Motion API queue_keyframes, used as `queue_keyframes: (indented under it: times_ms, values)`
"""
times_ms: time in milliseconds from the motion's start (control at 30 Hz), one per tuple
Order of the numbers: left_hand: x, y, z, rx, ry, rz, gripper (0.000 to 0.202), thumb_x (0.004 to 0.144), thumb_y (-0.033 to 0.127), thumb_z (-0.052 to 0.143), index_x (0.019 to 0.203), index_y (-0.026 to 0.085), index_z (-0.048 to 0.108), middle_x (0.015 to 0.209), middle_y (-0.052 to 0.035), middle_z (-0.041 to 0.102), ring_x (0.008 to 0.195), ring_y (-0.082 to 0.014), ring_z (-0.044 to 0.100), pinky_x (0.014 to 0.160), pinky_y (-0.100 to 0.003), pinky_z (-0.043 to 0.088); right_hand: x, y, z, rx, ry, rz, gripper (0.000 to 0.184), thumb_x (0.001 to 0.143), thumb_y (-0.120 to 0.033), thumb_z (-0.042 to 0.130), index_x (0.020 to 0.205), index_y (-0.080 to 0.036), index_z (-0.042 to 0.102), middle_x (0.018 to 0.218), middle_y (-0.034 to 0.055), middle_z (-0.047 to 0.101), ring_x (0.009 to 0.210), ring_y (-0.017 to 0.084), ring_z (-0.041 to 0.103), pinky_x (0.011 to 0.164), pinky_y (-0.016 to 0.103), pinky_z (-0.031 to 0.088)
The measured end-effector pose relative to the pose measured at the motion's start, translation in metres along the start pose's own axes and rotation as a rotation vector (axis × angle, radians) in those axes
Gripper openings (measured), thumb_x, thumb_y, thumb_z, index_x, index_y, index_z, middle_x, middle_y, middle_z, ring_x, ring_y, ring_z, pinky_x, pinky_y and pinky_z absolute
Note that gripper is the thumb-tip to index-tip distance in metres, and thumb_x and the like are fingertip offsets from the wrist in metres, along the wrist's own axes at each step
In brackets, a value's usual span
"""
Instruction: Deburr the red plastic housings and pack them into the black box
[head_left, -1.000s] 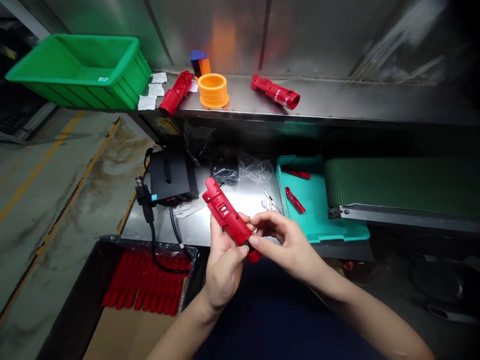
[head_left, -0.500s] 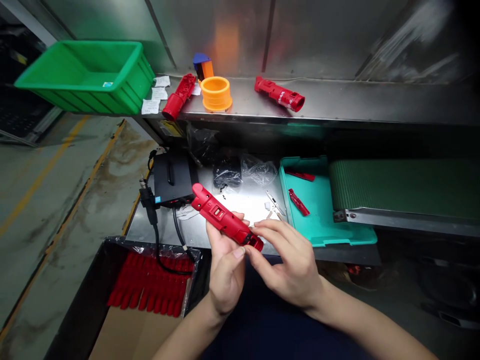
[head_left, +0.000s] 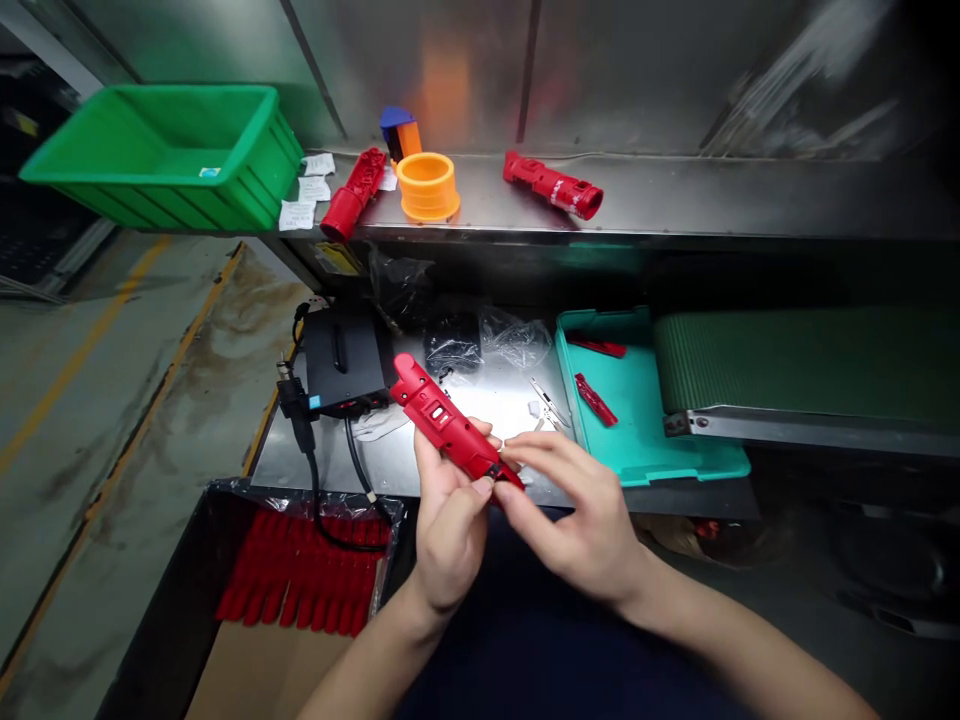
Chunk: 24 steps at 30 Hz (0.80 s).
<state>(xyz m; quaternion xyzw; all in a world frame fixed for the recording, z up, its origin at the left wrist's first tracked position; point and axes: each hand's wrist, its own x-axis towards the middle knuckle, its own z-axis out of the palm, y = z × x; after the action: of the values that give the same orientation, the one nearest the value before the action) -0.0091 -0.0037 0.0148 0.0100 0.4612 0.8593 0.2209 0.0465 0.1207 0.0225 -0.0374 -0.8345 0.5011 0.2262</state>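
Observation:
A long red plastic housing (head_left: 444,418) with a small rectangular window slants over the bench's front edge, its rounded end up and to the left. My left hand (head_left: 451,535) is closed round its lower half, thumb on the near side. At the lower end, a dark part (head_left: 493,472) shows in the opening. Thumb and fingers of my right hand (head_left: 581,515) pinch that end; whether they also hold a small piece is hidden. Behind the housing, tweezers (head_left: 550,400) lie on the metal bench (head_left: 495,400).
To the left stands a black box-shaped device (head_left: 341,360) with a cable. Several red parts fill a black crate (head_left: 161,610) below. A teal tray (head_left: 641,465) holds two red pieces beside a green conveyor belt (head_left: 810,370). The shelf carries a green bin (head_left: 259,175) and an orange ring (head_left: 427,190).
The housing has turned slightly steeper, its rounded end shifting right and up. My right fingers have closed in over its lower end. The whole view has shifted slightly.

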Motion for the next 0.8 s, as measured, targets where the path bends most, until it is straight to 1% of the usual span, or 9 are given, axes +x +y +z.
queue_keyframes:
  times_ms: [67, 133, 267, 367, 433, 500, 567, 633, 800]
  values:
    - [0.002, 0.001, -0.001, -0.004, -0.036, -0.015, 0.051, 0.076, 0.017, 0.068, 0.124, 0.032, 0.056, 0.107, -0.0037, 0.064, 0.093, -0.0248, 0.064, 0.082, -0.041, 0.056, 0.005, 0.002, -0.006, 0.274, -0.083, 0.262, 0.023, 0.091, -0.024, 0.068, 0.114, -0.02, 0.067, 0.111, 0.0092, 0.073, 0.099, 0.023, 0.073, 0.087, 0.038, 0.062]
    - [0.002, 0.001, -0.002, 0.01, -0.066, -0.023, 0.052, 0.076, 0.017, 0.067, 0.125, 0.034, 0.056, 0.108, -0.0046, 0.065, 0.097, -0.0279, 0.064, 0.083, -0.045, 0.056, 0.011, 0.004, -0.009, 0.455, -0.155, 0.428, 0.025, 0.089, -0.029, 0.071, 0.112, -0.021, 0.066, 0.107, 0.0071, 0.075, 0.097, 0.021, 0.073, 0.088, 0.038, 0.062]
    - [0.002, -0.002, -0.005, 0.058, -0.07, -0.054, 0.049, 0.08, 0.018, 0.066, 0.126, 0.034, 0.057, 0.112, -0.0066, 0.065, 0.105, -0.0317, 0.064, 0.086, -0.049, 0.057, 0.019, 0.012, -0.005, 0.573, -0.229, 0.513, 0.027, 0.083, -0.031, 0.077, 0.105, -0.02, 0.066, 0.103, 0.0055, 0.074, 0.096, 0.019, 0.072, 0.092, 0.036, 0.06]
    - [0.004, -0.005, -0.011, 0.041, -0.033, -0.079, 0.053, 0.079, 0.019, 0.069, 0.127, 0.035, 0.056, 0.116, -0.0056, 0.065, 0.107, -0.0305, 0.065, 0.087, -0.046, 0.058, 0.016, 0.025, 0.006, 0.577, -0.287, 0.562, 0.04, 0.081, -0.04, 0.078, 0.111, -0.021, 0.06, 0.105, 0.0061, 0.073, 0.097, 0.02, 0.073, 0.091, 0.036, 0.06]
    - [0.006, -0.006, -0.018, 0.036, 0.011, -0.105, 0.064, 0.076, 0.019, 0.074, 0.134, 0.035, 0.052, 0.117, -0.005, 0.065, 0.108, -0.0295, 0.065, 0.087, -0.043, 0.059, 0.008, 0.044, 0.014, 0.463, -0.303, 0.592, 0.05, 0.083, -0.045, 0.075, 0.122, -0.022, 0.054, 0.111, 0.0065, 0.073, 0.1, 0.02, 0.073, 0.091, 0.035, 0.06]
    - [0.007, -0.006, -0.026, 0.039, 0.051, -0.146, 0.072, 0.075, 0.023, 0.077, 0.141, 0.033, 0.05, 0.119, -0.006, 0.065, 0.109, -0.0289, 0.065, 0.085, -0.04, 0.06, -0.005, 0.073, 0.02, 0.286, -0.275, 0.632, 0.047, 0.092, -0.045, 0.066, 0.129, -0.02, 0.051, 0.117, 0.0081, 0.071, 0.103, 0.019, 0.072, 0.092, 0.035, 0.059]
    - [0.006, -0.006, -0.035, 0.048, 0.116, -0.19, 0.067, 0.079, 0.03, 0.076, 0.142, 0.028, 0.052, 0.117, -0.008, 0.067, 0.105, -0.0278, 0.066, 0.079, -0.037, 0.062, -0.02, 0.11, 0.023, 0.101, -0.257, 0.698, 0.033, 0.1, -0.039, 0.058, 0.124, -0.016, 0.056, 0.114, 0.0095, 0.07, 0.1, 0.019, 0.071, 0.091, 0.038, 0.059]
    - [0.005, -0.006, -0.042, 0.082, 0.23, -0.223, 0.058, 0.084, 0.038, 0.073, 0.138, 0.025, 0.056, 0.108, -0.0083, 0.068, 0.095, -0.0266, 0.067, 0.07, -0.035, 0.063, -0.03, 0.15, 0.024, -0.09, -0.291, 0.767, 0.026, 0.1, -0.037, 0.061, 0.114, -0.014, 0.063, 0.109, 0.008, 0.07, 0.098, 0.021, 0.069, 0.091, 0.043, 0.058]
    - [0.002, -0.013, -0.045, 0.135, 0.445, -0.199, 0.041, 0.087, 0.049, 0.072, 0.119, 0.025, 0.062, 0.091, -0.0028, 0.065, 0.076, -0.0218, 0.066, 0.053, -0.03, 0.061, -0.023, 0.23, 0.034, -0.526, -0.329, 0.91, 0.035, 0.098, -0.037, 0.067, 0.126, -0.016, 0.063, 0.132, 0.0109, 0.062, 0.118, 0.027, 0.062, 0.1, 0.051, 0.054]
